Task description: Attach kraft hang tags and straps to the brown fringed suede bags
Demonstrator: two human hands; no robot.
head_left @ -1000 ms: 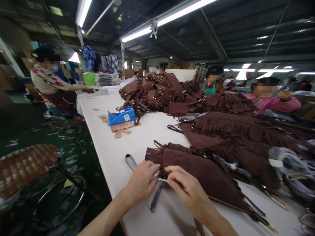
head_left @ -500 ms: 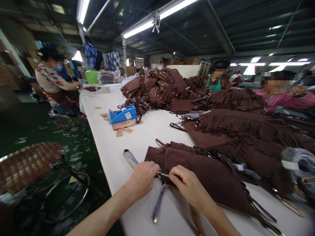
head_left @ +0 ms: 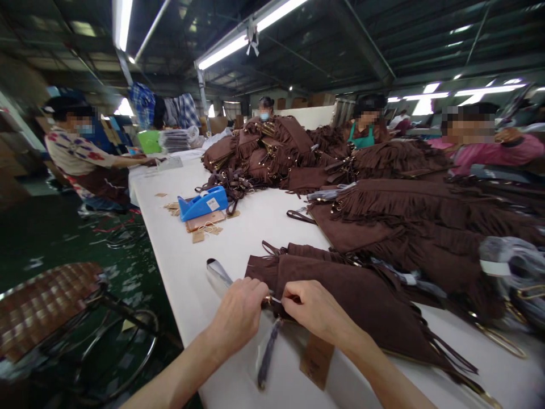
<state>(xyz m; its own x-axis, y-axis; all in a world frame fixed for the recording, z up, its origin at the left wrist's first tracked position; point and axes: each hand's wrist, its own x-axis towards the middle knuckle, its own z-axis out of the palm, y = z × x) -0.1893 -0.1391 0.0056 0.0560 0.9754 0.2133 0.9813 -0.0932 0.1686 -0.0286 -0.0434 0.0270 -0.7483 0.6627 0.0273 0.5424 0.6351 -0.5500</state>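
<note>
A dark brown suede-like bag [head_left: 349, 301] lies flat in front of me, fringe along its far side. My left hand [head_left: 243, 309] is closed at its left corner, pinching the wrist strap [head_left: 218, 270] by the gold metal ring [head_left: 267, 300]. A film-covered loop of that strap sticks out beyond my knuckles. My right hand [head_left: 314, 309] is closed on a thin white string [head_left: 276, 300] stretched toward the ring. Below the right hand hangs a tan paper tag [head_left: 317, 362]. A plastic-wrapped zipper pull [head_left: 269, 355] dangles from the bag's near edge. My fingertips are partly hidden.
A blue tape dispenser [head_left: 203, 203] stands by a phone [head_left: 205, 220] and loose tags [head_left: 198, 236] on the white table [head_left: 174, 267]. Fringed brown bags [head_left: 272, 147] are heaped behind and to the right. A woven-seat stool [head_left: 49, 307] stands left. Several people work around the table.
The view has shifted slightly. My right hand has turned, its fingers curling more tightly around the string. The tan tag has swung into fuller view beneath it.
</note>
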